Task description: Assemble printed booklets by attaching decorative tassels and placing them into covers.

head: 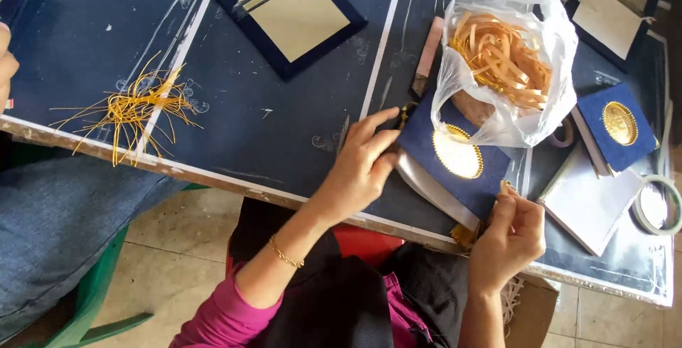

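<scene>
A loose tangle of gold threads (135, 110) lies at the left of the dark blue table (284, 135). The left hand (359, 167) presses flat, grip released, on the navy velvet folder with a gold oval emblem (455, 156) at the near edge. The right hand (511, 234) pinches its lower corner. Keeping the left palm firm should steady the folder. Behind sits a clear plastic bag of gold ribbon (508, 63).

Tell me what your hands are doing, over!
Left hand pressing the blue velvet card with gold oval emblem. Right hand pinching its lower corner. Clear plastic bag of gold ribbon strips overlaps the card's top edge.
</scene>
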